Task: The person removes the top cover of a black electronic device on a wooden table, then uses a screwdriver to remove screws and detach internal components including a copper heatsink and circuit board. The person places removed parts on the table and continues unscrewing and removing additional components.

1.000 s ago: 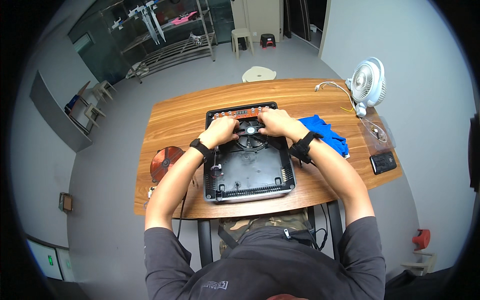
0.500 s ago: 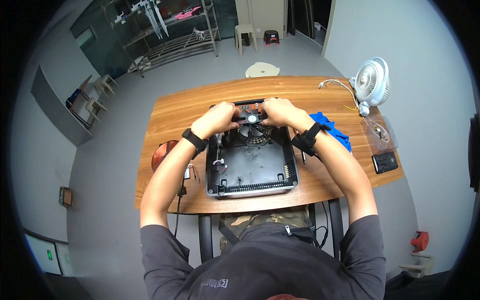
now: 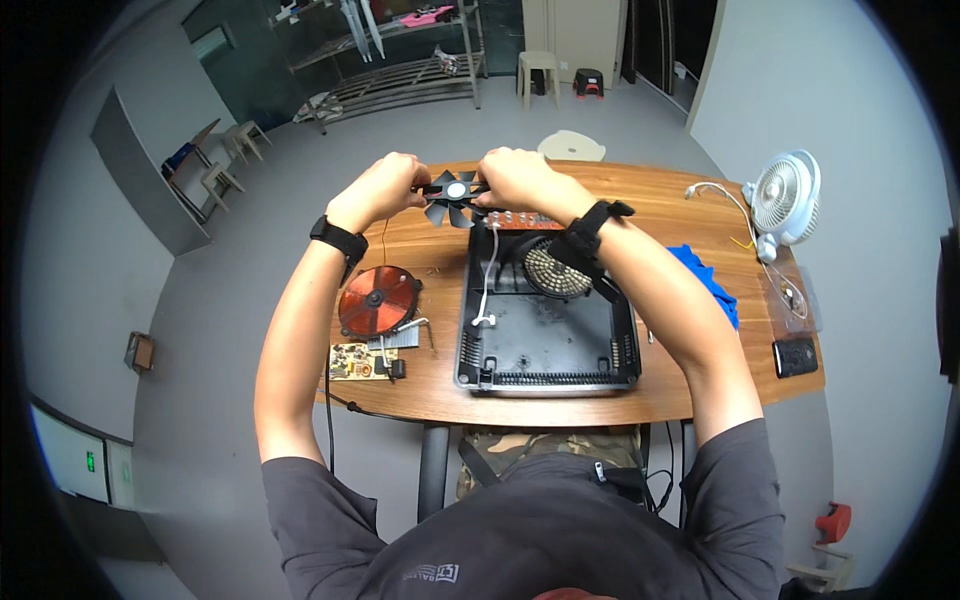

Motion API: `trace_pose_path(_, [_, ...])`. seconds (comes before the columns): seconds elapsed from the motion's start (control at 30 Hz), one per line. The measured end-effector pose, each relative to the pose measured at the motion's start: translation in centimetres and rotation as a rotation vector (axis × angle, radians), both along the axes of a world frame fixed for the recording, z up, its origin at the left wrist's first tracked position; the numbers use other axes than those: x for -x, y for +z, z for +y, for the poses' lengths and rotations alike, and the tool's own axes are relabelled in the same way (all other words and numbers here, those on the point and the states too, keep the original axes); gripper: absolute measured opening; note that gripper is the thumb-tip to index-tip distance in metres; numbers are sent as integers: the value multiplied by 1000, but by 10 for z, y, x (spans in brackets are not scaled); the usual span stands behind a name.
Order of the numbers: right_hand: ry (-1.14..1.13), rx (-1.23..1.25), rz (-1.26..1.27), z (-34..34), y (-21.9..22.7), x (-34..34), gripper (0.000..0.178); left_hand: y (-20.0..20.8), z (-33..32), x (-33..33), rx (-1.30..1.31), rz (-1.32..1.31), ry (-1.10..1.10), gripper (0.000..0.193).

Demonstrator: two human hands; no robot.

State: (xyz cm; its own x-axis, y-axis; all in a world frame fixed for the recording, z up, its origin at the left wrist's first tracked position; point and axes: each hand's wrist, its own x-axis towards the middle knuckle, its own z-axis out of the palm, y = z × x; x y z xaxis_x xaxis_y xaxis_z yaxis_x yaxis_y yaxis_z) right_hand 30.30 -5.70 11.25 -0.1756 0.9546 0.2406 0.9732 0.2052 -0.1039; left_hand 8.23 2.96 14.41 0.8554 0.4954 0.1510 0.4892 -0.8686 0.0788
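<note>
Between my two hands hangs a small black cooling fan (image 3: 456,191) with a pale round hub and several blades. My left hand (image 3: 393,187) pinches its frame on the left, and my right hand (image 3: 508,180) grips the right side. The fan is lifted beyond the far left corner of an open black appliance housing (image 3: 570,340), which lies on the table. Inside the housing, a round vent grille (image 3: 556,268) is bare. A red circuit board (image 3: 515,220) sits at the housing's far edge, partly behind my right arm, and a white cable (image 3: 488,275) runs down from it.
Left of the housing lie a copper coil disc (image 3: 378,300) and a circuit board (image 3: 358,362) beside my left forearm. On the right are a blue cloth (image 3: 712,285), a white desk fan (image 3: 785,198) and a black phone-like object (image 3: 796,358). The wooden table (image 3: 440,400) has curved edges.
Both hands have lifted the cooling fan out of the housing and carried it left. The round grille beneath it is now uncovered. My view has shifted left, showing the coil and circuit board.
</note>
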Motion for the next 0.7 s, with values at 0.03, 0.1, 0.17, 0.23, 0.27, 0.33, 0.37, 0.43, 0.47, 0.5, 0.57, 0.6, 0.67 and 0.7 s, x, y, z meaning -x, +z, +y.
trace_pose_path(0.03, [8,16,-4,10,-4,9,39,-8,12,8,-21,6,14,30])
trace_pose_path(0.1, [12,90,-17,30,-12,27,40,-33,36,24,-15,22,62,28])
trace_pose_path(0.17, [13,119,-20,47,-30,33,40,-47,41,26,17,61,132,23])
trace_pose_path(0.23, [9,140,-21,63,-48,42,39,-64,52,32,20,78,178,22])
trace_pose_path(0.27, [8,151,-20,71,-57,44,38,-71,58,33,31,78,200,22])
trace_pose_path(0.33, [-27,193,-6,88,-74,53,35,-81,65,32,2,150,246,27])
trace_pose_path(0.37, [-18,215,-5,97,-81,58,34,-90,78,36,0,171,250,25])
trace_pose_path(0.43, [4,260,-66,110,-87,71,30,-110,97,42,21,199,259,17])
trace_pose_path(0.47, [3,285,-81,114,-89,76,29,-118,102,44,14,212,272,16])
trace_pose_path(0.5, [1,309,-97,118,-92,80,28,-124,103,43,5,226,283,15])
trace_pose_path(0.57, [10,344,-153,126,-97,81,26,-134,105,43,20,231,280,15])
trace_pose_path(0.6, [20,355,-162,125,-100,83,26,-143,103,44,8,228,276,15])
trace_pose_path(0.67, [41,378,-180,125,-103,86,26,-153,104,49,42,265,297,18])
trace_pose_path(0.7, [37,399,-170,127,-105,86,26,-154,103,50,56,259,290,19])
